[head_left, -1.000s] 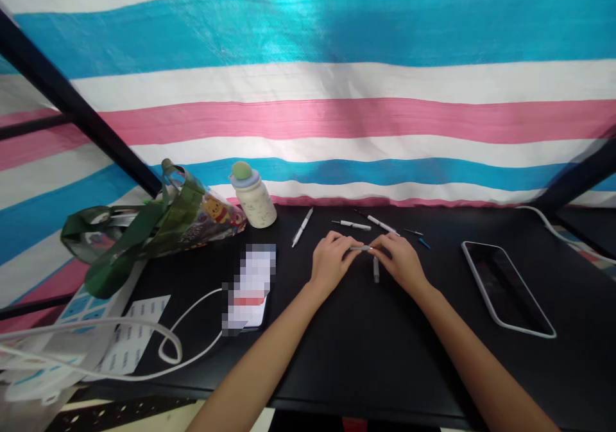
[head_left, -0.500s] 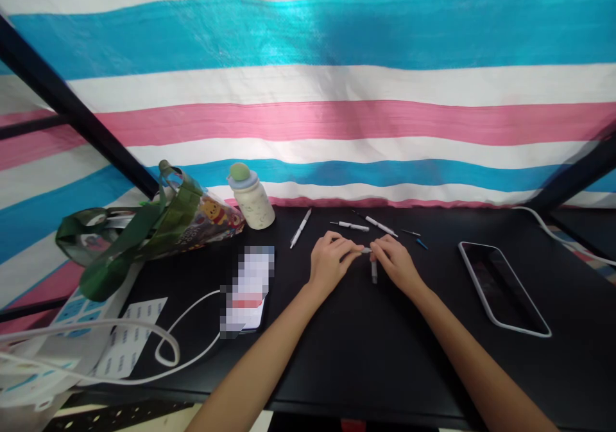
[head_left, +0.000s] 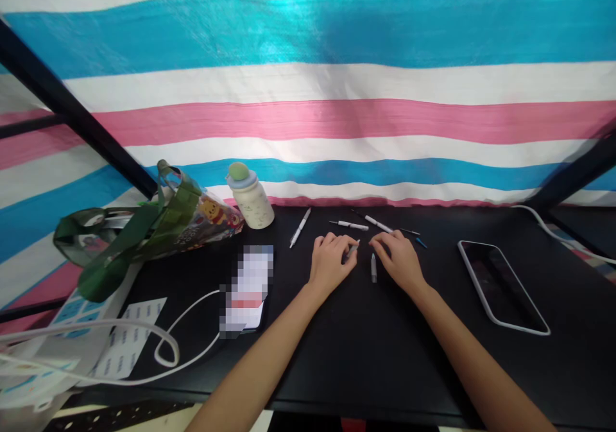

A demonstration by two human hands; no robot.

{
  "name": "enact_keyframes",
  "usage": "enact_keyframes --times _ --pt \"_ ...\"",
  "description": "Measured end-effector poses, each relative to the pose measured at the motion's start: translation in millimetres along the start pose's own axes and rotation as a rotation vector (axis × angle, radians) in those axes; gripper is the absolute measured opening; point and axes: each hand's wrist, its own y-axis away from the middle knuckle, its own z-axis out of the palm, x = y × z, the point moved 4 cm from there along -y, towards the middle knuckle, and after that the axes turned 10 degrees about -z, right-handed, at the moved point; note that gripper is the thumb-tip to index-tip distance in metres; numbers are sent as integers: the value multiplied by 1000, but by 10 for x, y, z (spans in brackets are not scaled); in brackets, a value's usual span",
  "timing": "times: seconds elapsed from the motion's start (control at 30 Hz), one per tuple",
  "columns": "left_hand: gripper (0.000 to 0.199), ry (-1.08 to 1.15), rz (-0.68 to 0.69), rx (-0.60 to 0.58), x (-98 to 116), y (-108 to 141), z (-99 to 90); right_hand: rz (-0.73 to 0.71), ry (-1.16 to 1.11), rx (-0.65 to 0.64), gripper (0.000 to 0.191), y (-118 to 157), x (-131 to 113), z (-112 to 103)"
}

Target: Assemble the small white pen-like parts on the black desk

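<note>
My left hand [head_left: 333,262] is closed, thumb and forefinger pinching a short grey-and-white pen part [head_left: 353,250] that points up to the right. Across a small gap, my right hand [head_left: 398,260] has its thumb and fingertips drawn together; what they hold, if anything, is too small to make out. Between the hands, a grey translucent pen barrel piece [head_left: 373,269] lies on the black table [head_left: 356,342]. Beyond them rest a white pen [head_left: 300,228], another white pen [head_left: 351,225] with its thin tip showing, and a third white pen [head_left: 378,224] partly behind my right fingers.
Right of my hands lie a thin dark refill piece [head_left: 410,232], a small blue part [head_left: 421,242] and a phone [head_left: 503,287]. Leftward are a lit phone [head_left: 248,291] on a white cable [head_left: 192,305], a bottle [head_left: 255,204], a green bag [head_left: 185,217] and a printed sheet [head_left: 135,339].
My hands have moved apart from the pen part they held together. It stays in my left fingers, now tilted upward. The barrel piece stays on the table, more exposed.
</note>
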Motion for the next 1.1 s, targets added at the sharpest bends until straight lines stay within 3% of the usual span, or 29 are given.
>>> enact_keyframes --times 0.23,0.43,0.63,0.73,1.1 --pt "16 -77 20 -83 -7 19 56 -28 111 -212 30 27 -51 110" --pt "17 -91 37 -119 -9 26 98 -23 103 -247 22 25 -79 126" --pt "19 -50 17 -154 -9 16 96 70 -94 -160 11 43 -10 130" --pt "17 -22 -12 -137 -7 9 69 118 -271 -98 14 46 36 140" --pt "18 104 -7 -52 21 -1 -20 119 -536 100 16 -12 -5 62"
